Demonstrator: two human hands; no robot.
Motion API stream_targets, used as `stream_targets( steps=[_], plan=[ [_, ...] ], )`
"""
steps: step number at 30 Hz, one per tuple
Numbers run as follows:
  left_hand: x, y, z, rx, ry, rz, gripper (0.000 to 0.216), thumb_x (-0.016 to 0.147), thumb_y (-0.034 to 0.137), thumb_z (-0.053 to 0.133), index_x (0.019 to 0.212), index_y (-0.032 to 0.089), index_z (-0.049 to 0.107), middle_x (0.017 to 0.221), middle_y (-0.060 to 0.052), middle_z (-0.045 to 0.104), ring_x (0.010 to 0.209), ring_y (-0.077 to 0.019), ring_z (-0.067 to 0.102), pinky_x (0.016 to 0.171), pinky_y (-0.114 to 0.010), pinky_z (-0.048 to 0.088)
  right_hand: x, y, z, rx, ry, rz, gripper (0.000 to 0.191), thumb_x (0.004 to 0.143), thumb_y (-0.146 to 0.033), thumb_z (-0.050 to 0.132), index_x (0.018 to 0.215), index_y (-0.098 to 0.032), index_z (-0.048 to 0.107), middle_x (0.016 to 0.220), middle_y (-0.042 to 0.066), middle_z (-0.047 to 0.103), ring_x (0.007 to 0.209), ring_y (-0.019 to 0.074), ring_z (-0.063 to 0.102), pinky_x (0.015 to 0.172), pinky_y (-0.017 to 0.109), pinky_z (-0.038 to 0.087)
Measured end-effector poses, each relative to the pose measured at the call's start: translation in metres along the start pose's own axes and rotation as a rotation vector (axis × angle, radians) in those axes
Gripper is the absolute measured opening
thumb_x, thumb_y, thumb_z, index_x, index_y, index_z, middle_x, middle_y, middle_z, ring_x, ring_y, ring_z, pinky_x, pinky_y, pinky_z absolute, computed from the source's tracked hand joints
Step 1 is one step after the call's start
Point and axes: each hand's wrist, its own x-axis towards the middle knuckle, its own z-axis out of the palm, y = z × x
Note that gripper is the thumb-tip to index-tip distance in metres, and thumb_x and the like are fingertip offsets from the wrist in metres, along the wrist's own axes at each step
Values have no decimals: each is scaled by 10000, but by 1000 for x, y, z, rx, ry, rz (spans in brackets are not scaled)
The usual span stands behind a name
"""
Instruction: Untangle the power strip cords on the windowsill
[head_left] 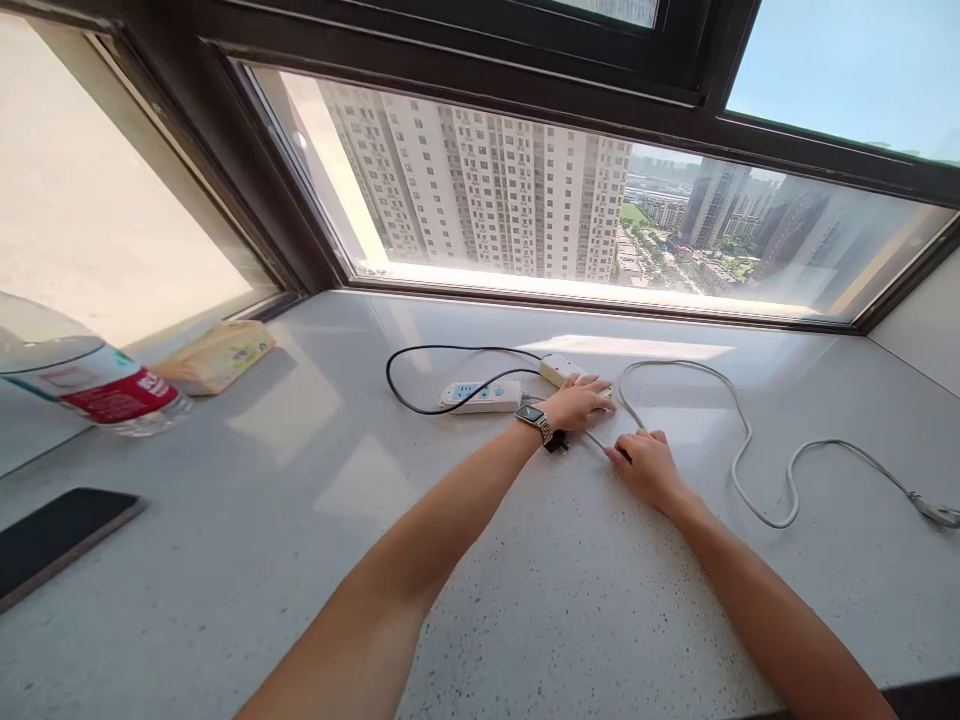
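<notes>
- The left hand (581,402), a watch on its wrist, lies palm down on a cream rectangular power strip (559,369), fingers together over its near end.
- The right hand (646,464) rests on the speckled white stone bench (480,560), fingertips pinched on a thin white cable (739,440) that loops away to the right.
- A white power strip with blue sockets (481,396) and a black cord lies just left of the left hand.
- Far left: a clear plastic bottle with a red label (97,385) and a dark flat phone (52,535).
</notes>
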Motion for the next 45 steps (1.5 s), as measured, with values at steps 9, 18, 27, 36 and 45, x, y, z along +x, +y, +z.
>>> stream_targets(
  steps=[9,18,27,36,45],
  plan=[
    [-19,-97,-31,-30,-127,-256,462,907,525,336,1271,357,567,1580,1,125,1439,-317,77,1115,-581,80,-30,1,-50,799,75,-191,538,840,-489,509,482,-206,224,461,-59,185,435,63,149,425,246,155],
    [-80,-153,-30,96,-42,-498,518,878,434,425,1372,287,472,1576,-67,131,1429,-346,111,1105,-586,143,-43,115,-72,360,670,354,517,728,-484,574,445,-221,231,493,-50,177,475,81,196,457,259,202],
    [-81,-159,-15,147,243,-650,414,892,236,375,1221,218,625,1464,-114,397,1365,-320,304,1082,-508,284,-50,143,-80,222,1108,829,435,748,-487,545,452,-239,345,411,-56,262,466,124,263,464,294,262],
    [-68,-117,-16,160,396,-553,429,870,263,412,1253,171,580,1386,-127,484,1293,-296,418,1075,-442,326,-40,73,-48,544,981,354,413,866,-531,459,617,-202,470,463,-73,323,421,99,294,436,242,265],
    [-157,-76,10,253,259,-378,506,842,493,439,1273,265,574,1443,-73,441,1368,-308,314,1133,-496,188,-41,4,-5,450,159,-265,345,869,-354,546,571,-182,524,510,-30,444,461,86,360,487,227,256]
  ],
)
